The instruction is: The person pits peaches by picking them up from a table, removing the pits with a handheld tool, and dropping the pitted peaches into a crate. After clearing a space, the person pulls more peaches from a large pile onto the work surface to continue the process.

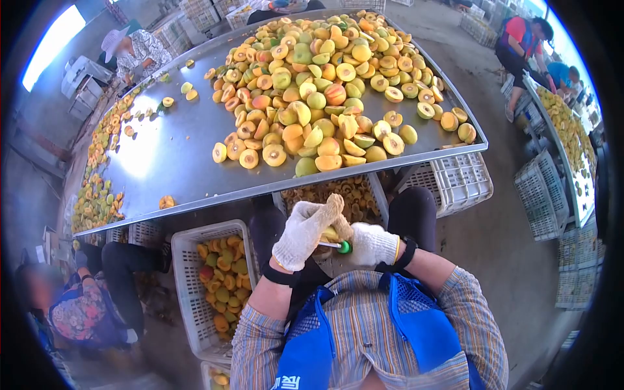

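Head view: we are working seated at a metal table (188, 162), both hands gloved and meeting just below its near edge. Our left hand (299, 237) is closing its fingers around a yellow fruit piece (329, 234); our right hand (374, 246) is gripping a green-ended tool (344, 247), its thin metal shaft reaching across to the piece. The gloves are nearly touching, fingertips looking stained brown.

Above the hands, a large heap of fruit (305, 97), halved and whole, is covering much of the tabletop. More halves are lying along the left edge. Under the near edge, a crate (379, 195) is holding small orange-brown bits, too small to tell apart. Beside our left leg, a white crate (185, 292) is holding fruit halves.

Others around: a person in a sun hat (140, 55) is standing or sitting (unclear) beyond the far left edge; two people (520, 49) are working at another table, well apart.
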A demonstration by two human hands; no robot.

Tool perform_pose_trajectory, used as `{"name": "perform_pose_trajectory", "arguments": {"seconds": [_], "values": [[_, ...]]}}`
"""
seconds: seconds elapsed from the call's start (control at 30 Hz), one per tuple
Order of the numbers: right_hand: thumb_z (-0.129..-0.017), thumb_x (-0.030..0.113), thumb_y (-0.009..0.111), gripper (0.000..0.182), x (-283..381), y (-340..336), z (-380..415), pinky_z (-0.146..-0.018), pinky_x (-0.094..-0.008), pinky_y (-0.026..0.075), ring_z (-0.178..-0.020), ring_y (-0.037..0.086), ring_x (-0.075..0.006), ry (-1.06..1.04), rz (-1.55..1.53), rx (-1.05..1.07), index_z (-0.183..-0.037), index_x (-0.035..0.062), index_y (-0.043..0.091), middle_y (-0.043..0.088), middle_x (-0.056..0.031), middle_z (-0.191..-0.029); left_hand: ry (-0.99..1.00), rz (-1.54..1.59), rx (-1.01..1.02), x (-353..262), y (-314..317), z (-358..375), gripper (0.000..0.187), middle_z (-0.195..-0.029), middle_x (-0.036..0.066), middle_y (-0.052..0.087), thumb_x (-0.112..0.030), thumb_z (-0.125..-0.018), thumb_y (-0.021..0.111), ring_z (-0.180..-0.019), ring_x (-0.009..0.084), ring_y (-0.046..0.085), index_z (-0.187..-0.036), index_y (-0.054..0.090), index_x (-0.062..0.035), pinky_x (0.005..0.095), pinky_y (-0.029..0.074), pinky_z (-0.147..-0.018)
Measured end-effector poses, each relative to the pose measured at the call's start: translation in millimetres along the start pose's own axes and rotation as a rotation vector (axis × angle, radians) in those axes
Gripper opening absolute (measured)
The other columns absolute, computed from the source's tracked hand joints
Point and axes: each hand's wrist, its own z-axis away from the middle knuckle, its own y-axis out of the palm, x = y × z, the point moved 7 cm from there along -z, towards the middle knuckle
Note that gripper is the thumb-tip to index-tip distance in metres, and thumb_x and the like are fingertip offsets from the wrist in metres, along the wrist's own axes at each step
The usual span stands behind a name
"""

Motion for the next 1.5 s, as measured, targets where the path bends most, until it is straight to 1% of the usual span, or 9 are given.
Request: {"name": "perform_pose_trajectory", "arguments": {"seconds": [0.13,0.23,0.43,0.57,0.7,0.87,1.1,1.27,1.5], "values": [[-0.081,0.016,0.075,0.028,-1,33,-4,-0.067,-0.0286,0.053,-0.075,0.067,-0.0129,-0.009,-0.681,0.142,-0.107,0.0049,0.074,0.073,-0.0020,-0.087,0.422,0.519,0.206,-22,8,-4,0.072,-0.062,0.017,0.060,-0.049,-0.106,0.033,-0.059,0.0340,0.060,-0.056,0.055,-0.0013,0.0378,0.050,-0.057],[-0.082,0.023,0.071,0.028,-8,15,3,-0.060,-0.0264,0.050,-0.069,0.066,-0.0120,0.287,-0.524,0.149,-0.102,0.0047,0.075,0.070,-0.0036,-0.074,0.147,0.284,-0.506,7,-61,12,0.072,-0.072,0.017,0.067,-0.059,-0.100,0.043,-0.065,0.0255,0.064,-0.075,0.068,0.0042,0.0328,0.050,-0.060],[-0.085,0.038,0.061,0.036,-53,-16,6,-0.072,-0.0459,0.055,-0.080,0.069,-0.0366,0.347,0.250,-0.091,-0.109,0.0111,0.070,0.071,-0.0170,-0.086,-0.430,-1.806,-0.494,18,-172,90,0.047,-0.095,0.020,0.071,-0.056,-0.082,0.065,-0.084,0.0348,0.067,-0.092,0.078,-0.0127,0.0455,0.053,-0.076],[-0.086,0.030,0.059,0.032,-64,-2,0,-0.075,-0.0471,0.055,-0.083,0.070,-0.0368,0.354,0.263,0.030,-0.111,0.0129,0.069,0.072,-0.0171,-0.089,0.357,-1.495,-0.641,-37,-98,-18,0.029,-0.093,0.012,0.069,-0.036,-0.082,0.074,-0.091,0.0327,0.067,-0.096,0.070,-0.0102,0.0440,0.053,-0.079],[-0.087,0.030,0.059,0.036,-57,-4,-1,-0.073,-0.0469,0.056,-0.081,0.070,-0.0360,0.355,0.287,0.058,-0.118,0.0154,0.068,0.072,-0.0170,-0.087,-0.301,-1.491,-0.281,3,-100,-132,0.055,-0.111,0.023,0.068,-0.041,-0.076,0.069,-0.107,0.0372,0.066,-0.116,0.064,-0.0023,0.0459,0.053,-0.090],[-0.087,0.034,0.060,0.039,-59,-5,-5,-0.071,-0.0469,0.057,-0.077,0.070,-0.0353,0.333,0.294,0.032,-0.120,0.0150,0.068,0.071,-0.0172,-0.084,-0.412,-1.500,-0.240,12,-104,-151,0.062,-0.119,0.021,0.066,-0.036,-0.075,0.074,-0.115,0.0334,0.064,-0.125,0.057,-0.0035,0.0435,0.052,-0.096],[-0.087,0.037,0.062,0.041,-50,-12,1,-0.073,-0.0459,0.057,-0.080,0.070,-0.0349,0.330,0.251,-0.038,-0.121,0.0135,0.068,0.072,-0.0168,-0.088,-0.063,-1.088,-0.503,1,-130,-110,0.049,-0.112,0.017,0.068,-0.024,-0.076,0.071,-0.108,0.0337,0.066,-0.121,0.059,-0.0074,0.0424,0.053,-0.090],[-0.088,0.040,0.063,0.044,-29,-24,4,-0.074,-0.0459,0.056,-0.082,0.070,-0.0357,0.383,0.190,-0.092,-0.127,0.0205,0.065,0.071,-0.0172,-0.088,0.352,0.577,-0.021,-7,-118,-54,0.055,-0.114,0.024,0.062,-0.027,-0.089,0.064,-0.089,0.0368,0.069,-0.134,0.050,0.0004,0.0377,0.062,-0.067],[-0.090,0.040,0.063,0.046,20,-28,4,-0.066,-0.0449,0.056,-0.073,0.069,-0.0354,0.287,0.139,-0.230,-0.132,0.0212,0.061,0.069,-0.0167,-0.078,0.320,0.773,-0.086,13,-62,0,0.052,-0.112,0.023,0.062,-0.043,-0.103,0.044,-0.089,0.0328,0.066,-0.133,0.054,-0.0017,0.0386,0.056,-0.074]]}}
